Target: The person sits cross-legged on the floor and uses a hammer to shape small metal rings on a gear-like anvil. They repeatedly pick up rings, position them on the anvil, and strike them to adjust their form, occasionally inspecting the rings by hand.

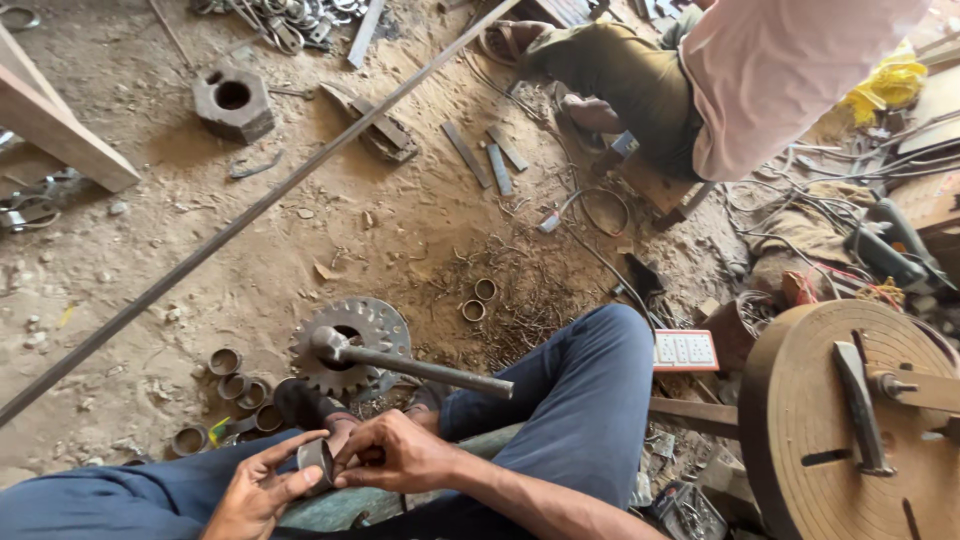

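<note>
Bottom center of frame: both hands meet over the lap, between knees in blue denim trousers (590,400). Left hand (258,490) half open, fingers loosely curled, cradling a short grey metal ring sleeve (317,460) against the fingertips. Right hand (400,452) closed in a pinch, fingertips on the same ring from the right side. The ring sits low center-left, touching both hands.

Just above the hands, a toothed grey steel sprocket wheel (352,345) lies flat on the dirt floor (300,230), with a dark steel hammer (410,366) resting across it, head over the hub hole, handle pointing right toward the knee. Left of the sprocket, a cluster of short rusty metal rings (235,385); 2 more rings (479,300) lie center frame.

A long thin steel rod (250,213) runs diagonally from lower left to top center. Large hexagonal rusty nut block (233,102) upper left. Round slotted metal disc (850,420) lower right. Another person in a pink shirt (770,70) squats upper right.
</note>
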